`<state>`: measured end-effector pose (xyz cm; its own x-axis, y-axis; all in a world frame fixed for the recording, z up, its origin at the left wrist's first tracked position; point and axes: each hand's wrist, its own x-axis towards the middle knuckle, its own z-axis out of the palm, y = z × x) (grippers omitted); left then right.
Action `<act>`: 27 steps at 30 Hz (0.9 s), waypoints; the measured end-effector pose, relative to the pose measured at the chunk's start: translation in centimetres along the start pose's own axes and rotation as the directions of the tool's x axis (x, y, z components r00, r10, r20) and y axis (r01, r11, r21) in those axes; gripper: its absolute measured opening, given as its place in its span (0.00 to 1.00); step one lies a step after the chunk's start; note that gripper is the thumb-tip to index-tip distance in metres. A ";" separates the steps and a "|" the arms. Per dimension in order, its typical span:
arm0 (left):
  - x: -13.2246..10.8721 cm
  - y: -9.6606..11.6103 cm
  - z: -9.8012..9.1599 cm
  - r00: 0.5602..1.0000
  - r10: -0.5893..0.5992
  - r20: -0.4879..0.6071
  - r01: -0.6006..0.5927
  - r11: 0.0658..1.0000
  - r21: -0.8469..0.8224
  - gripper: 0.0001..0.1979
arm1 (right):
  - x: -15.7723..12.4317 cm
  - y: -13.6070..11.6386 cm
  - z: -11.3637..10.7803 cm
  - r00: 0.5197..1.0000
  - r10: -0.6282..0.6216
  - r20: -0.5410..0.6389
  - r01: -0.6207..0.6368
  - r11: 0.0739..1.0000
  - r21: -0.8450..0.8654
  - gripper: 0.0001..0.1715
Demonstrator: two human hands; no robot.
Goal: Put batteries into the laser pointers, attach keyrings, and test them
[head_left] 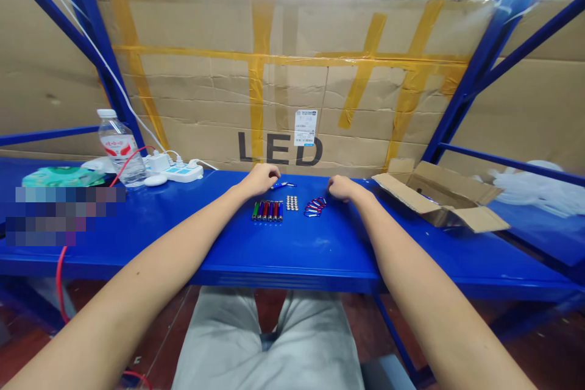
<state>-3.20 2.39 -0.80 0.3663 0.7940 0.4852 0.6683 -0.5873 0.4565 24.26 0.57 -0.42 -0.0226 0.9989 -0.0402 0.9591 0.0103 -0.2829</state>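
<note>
My left hand (262,180) rests on the blue table with its fingers curled in. Right beside its fingertips lies a small blue flashlight (279,185) with a clip at its end; I cannot tell whether they touch. My right hand (340,187) is closed in a loose fist on the table, with nothing showing in it. Between and in front of the hands are a row of several small flashlights (267,211) in green, blue, red and purple, a block of silver button cells (292,203), and a fanned group of red and blue carabiners (315,206).
An open cardboard box (439,195) stands at the right. On the left are a water bottle (119,147), a white power strip (183,170) with cables, and a green packet (64,177). A large cardboard panel (205,97) closes off the back, between blue rack posts.
</note>
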 end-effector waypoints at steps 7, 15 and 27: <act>0.4 -1.1 0.1 0.999 -0.036 0.000 0.036 0.995 0.090 0.05 | -0.2 0.6 0.0 0.982 0.059 0.177 -0.045 0.996 -0.080 0.10; 0.4 -2.2 0.2 0.997 -0.074 0.000 0.073 0.987 0.141 0.05 | 0.2 0.8 0.3 0.985 -0.043 0.165 0.047 0.999 -0.017 0.09; 0.3 -2.2 -0.2 0.991 -0.129 0.048 0.122 0.984 0.127 0.05 | -0.1 0.4 0.3 0.981 -0.079 0.176 0.085 0.996 -0.025 0.09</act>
<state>-4.68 3.87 -1.44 0.3081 0.8696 0.3859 0.7849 -0.4615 0.4134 24.55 0.51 -0.81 -0.1480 0.9714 -0.1856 0.9604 0.0964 -0.2615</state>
